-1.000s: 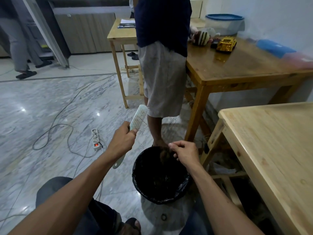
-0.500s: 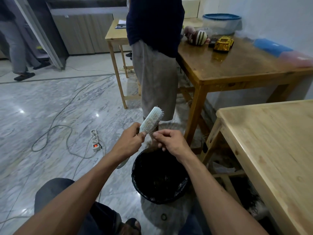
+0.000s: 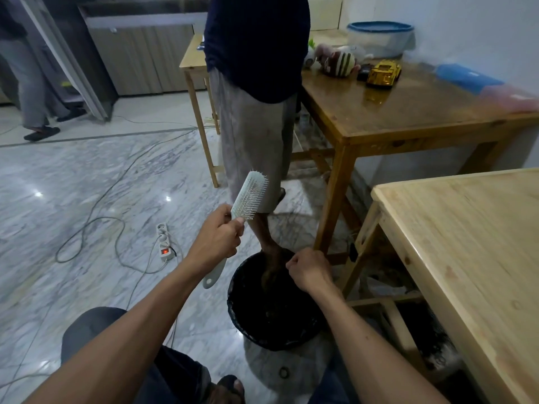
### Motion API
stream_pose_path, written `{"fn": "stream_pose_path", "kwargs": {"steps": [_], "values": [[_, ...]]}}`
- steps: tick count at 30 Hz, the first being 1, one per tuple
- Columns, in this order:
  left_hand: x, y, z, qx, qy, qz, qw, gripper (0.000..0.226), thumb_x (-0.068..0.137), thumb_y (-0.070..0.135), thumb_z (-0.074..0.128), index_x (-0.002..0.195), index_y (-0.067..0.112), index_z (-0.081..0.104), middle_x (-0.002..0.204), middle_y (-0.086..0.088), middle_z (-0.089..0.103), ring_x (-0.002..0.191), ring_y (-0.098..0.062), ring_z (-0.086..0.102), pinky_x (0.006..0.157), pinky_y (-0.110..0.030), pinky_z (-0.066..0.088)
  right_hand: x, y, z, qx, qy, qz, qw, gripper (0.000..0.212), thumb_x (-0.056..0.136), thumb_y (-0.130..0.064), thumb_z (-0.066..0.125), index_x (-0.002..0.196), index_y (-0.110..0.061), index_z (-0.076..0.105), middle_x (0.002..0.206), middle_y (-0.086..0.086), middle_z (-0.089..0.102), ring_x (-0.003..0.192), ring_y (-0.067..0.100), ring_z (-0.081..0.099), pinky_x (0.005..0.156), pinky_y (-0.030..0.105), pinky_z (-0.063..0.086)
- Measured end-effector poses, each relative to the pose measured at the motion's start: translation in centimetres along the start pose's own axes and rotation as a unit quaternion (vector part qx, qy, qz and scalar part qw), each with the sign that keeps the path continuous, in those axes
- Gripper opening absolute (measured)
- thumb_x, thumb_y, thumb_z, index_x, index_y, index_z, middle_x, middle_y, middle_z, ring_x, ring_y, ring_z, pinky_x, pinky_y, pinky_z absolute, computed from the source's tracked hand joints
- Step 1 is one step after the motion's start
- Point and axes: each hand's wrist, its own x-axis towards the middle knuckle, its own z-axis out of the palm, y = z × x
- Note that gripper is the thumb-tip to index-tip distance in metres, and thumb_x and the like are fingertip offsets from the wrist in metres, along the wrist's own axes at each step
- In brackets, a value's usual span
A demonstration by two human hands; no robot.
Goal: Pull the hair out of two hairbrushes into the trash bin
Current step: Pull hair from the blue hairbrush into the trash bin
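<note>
We're getting dim indoor light, two glare spots on the marble floor point(image 3: 87, 182), wide-angle bending and soft blur at the edges

standing person point(image 3: 256, 68): cut off above the waist | hairbrush point(image 3: 248, 199) handle middle: hidden inside left hand point(image 3: 215, 243)

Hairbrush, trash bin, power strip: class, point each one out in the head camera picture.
Hairbrush point(image 3: 250, 196), head view, middle of the bristle face.
Trash bin point(image 3: 233, 290), head view, left rim of the black liner.
Power strip point(image 3: 163, 242), head view, middle of the white body.
</note>
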Motion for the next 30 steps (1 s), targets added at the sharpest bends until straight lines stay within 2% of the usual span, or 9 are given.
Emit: {"fn": "stream_pose_path", "kwargs": {"steps": [5,8,11,16,19,23,26,28,30], "values": [[0.1,1.1,-0.5,0.085,0.008,0.041,0.996,0.004,0.099,0.015,0.051,0.095,0.015,0.052,0.074,-0.006,0.055,0.055,-0.016,0.044,0.048,-0.031,0.036,0.3,0.6,0.2,-0.061,-0.076,-0.013,0.995,0.017,0.096,-0.015,0.054,0.102,-0.013,0.070,0.106,0.010,0.072,0.107,0.034,0.071,0.077,0.036,0.055],[-0.2,0.7,0.0,0.189,-0.016,0.056,0.980,0.007,0.099,0.020,0.054,0.093,0.024,0.055,0.082,-0.005,0.064,0.063,-0.016,0.052,0.057,-0.036,0.043,0.6,-0.3,-0.8,0.048,-0.110,-0.056,0.991,0.067,0.079,-0.019,0.059,0.144,-0.017,0.047,0.131,0.014,0.059,0.111,0.036,0.066,0.068,0.035,0.059],[-0.5,0.3,0.9,0.206,-0.026,0.055,0.977,0.008,0.099,0.023,0.055,0.092,0.027,0.054,0.087,-0.007,0.066,0.069,-0.019,0.056,0.060,-0.037,0.046,1.2,-1.4,-1.2,0.217,-0.120,-0.113,0.962,0.086,0.071,-0.023,0.069,0.152,-0.023,0.040,0.137,0.006,0.054,0.105,0.030,0.069,0.054,0.025,0.054],[-0.2,0.5,1.6,0.199,-0.035,0.044,0.978,0.002,0.095,0.023,0.054,0.095,0.022,0.056,0.085,-0.006,0.064,0.066,-0.021,0.055,0.056,-0.040,0.045,1.5,-2.2,-0.1,0.373,-0.051,-0.138,0.916,0.009,0.092,-0.018,0.073,0.088,-0.014,0.079,0.066,-0.003,0.073,0.057,0.013,0.066,0.061,0.034,0.056],[0.2,2.6,1.2,0.026,0.028,0.025,0.999,0.007,0.097,0.010,0.049,0.092,0.015,0.049,0.080,-0.014,0.051,0.054,-0.017,0.043,0.046,-0.029,0.033,1.0,-0.2,1.9,0.390,-0.015,-0.052,0.919,0.027,0.095,-0.001,0.068,0.072,-0.012,0.075,0.054,0.000,0.066,0.052,0.015,0.061,0.054,0.025,0.055],[0.8,4.3,-0.1,0.023,0.000,0.009,1.000,0.012,0.101,0.007,0.046,0.092,0.014,0.047,0.076,-0.013,0.048,0.048,-0.015,0.037,0.046,-0.028,0.028,0.3,1.6,4.1,0.336,-0.069,-0.008,0.939,0.027,0.096,0.004,0.058,0.114,-0.005,0.076,0.103,0.014,0.075,0.093,0.029,0.074,0.073,0.032,0.063],[0.5,3.0,0.2,0.066,-0.026,-0.022,0.997,0.007,0.099,0.009,0.048,0.095,0.013,0.051,0.076,-0.012,0.053,0.050,-0.016,0.041,0.045,-0.028,0.031,0.5,0.2,2.8,0.210,-0.186,-0.019,0.960,0.077,0.094,0.003,0.051,0.163,-0.021,0.028,0.164,0.006,0.032,0.144,0.036,0.041,0.082,0.034,0.057],[0.2,2.0,0.6,0.072,-0.032,-0.039,0.996,0.004,0.099,0.009,0.050,0.096,0.011,0.052,0.077,-0.013,0.056,0.051,-0.017,0.042,0.045,-0.028,0.033,0.7,-0.8,1.1,0.107,-0.194,-0.064,0.973,0.079,0.092,0.000,0.047,0.164,-0.021,0.024,0.168,0.004,0.026,0.149,0.034,0.034,0.091,0.038,0.056],[-0.1,1.4,0.9,0.084,-0.036,-0.047,0.995,0.002,0.098,0.012,0.052,0.098,0.010,0.053,0.078,-0.012,0.059,0.053,-0.017,0.045,0.046,-0.029,0.035,1.5,-0.5,0.3,0.025,-0.148,-0.103,0.983,0.062,0.092,0.002,0.050,0.152,-0.014,0.050,0.157,0.010,0.048,0.142,0.031,0.047,0.108,0.040,0.049]]}}
